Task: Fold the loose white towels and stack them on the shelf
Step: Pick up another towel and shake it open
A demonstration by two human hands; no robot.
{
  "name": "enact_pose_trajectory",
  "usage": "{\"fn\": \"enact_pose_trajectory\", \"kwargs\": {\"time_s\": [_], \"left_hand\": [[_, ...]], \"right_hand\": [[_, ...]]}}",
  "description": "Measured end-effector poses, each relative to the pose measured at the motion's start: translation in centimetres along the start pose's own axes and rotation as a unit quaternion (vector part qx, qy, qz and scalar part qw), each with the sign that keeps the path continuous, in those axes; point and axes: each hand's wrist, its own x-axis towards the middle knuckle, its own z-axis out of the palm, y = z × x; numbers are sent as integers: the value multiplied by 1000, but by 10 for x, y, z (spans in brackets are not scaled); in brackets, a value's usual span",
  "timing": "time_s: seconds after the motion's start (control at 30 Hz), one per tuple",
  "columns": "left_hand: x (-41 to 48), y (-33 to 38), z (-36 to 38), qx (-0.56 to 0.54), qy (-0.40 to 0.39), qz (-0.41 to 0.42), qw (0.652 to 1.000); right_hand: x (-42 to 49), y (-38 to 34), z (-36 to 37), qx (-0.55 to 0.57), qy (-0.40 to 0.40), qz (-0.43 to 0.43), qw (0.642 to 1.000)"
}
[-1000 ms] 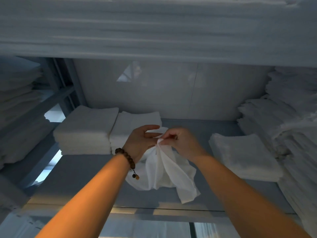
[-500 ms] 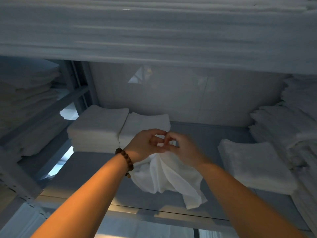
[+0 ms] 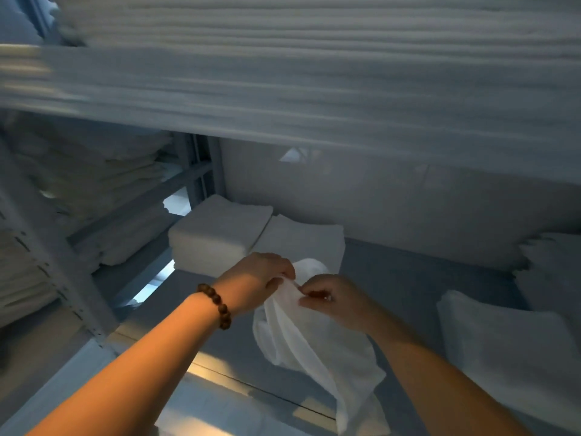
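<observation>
2 hands, left hand [image 3: 257,280] and right hand [image 3: 336,302], pinch the hanging towel's [image 3: 301,338] top edge.

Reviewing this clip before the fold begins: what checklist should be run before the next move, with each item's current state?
1. Grip of left hand on loose towel: ok, fingers pinch its upper edge.
2. Grip of right hand on that edge: ok, pinching beside the left.
3. Towel spread out for folding: not ok, it hangs bunched.
4. Corners held: cannot tell, folds hide them.
5. Bare shelf board to work on: ok, right of the hands.
6. The folded stack behind looks square: ok.
</observation>
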Motion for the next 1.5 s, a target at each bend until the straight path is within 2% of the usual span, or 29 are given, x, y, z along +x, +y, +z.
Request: {"fn": "enact_pose_trajectory", "kwargs": {"time_s": [0.1,0.27,0.37,0.53,0.73,0.9,0.97,1.2,1.5], "left_hand": [[-11,1,-8,57,-10,-5,998],[-26,6,-22,158,-85,-21,984],[-28,8,-28,184,-102,-5,978],[-34,6,-43,220,-34,65,973],[-75,-9,-75,164,81,115,976],[-94,-19,-91,183,93,118,972],[-95,-22,-97,202,112,138,963],[-116,-41,-127,235,133,125,955],[-136,-41,-162,283,165,89,941]], "right_hand": [[4,-6,8,-28,-44,-14,999],[0,-20,18,-24,-45,-7,999],[-6,-31,23,-80,-58,-23,995],[-18,-43,36,-154,-41,-1,987],[-36,-52,65,-185,16,31,982],[-48,-55,109,-196,121,103,968],[-52,-56,123,-204,132,136,961],[-69,-55,148,-188,98,211,954],[-102,-41,194,-180,-3,256,950]]}}
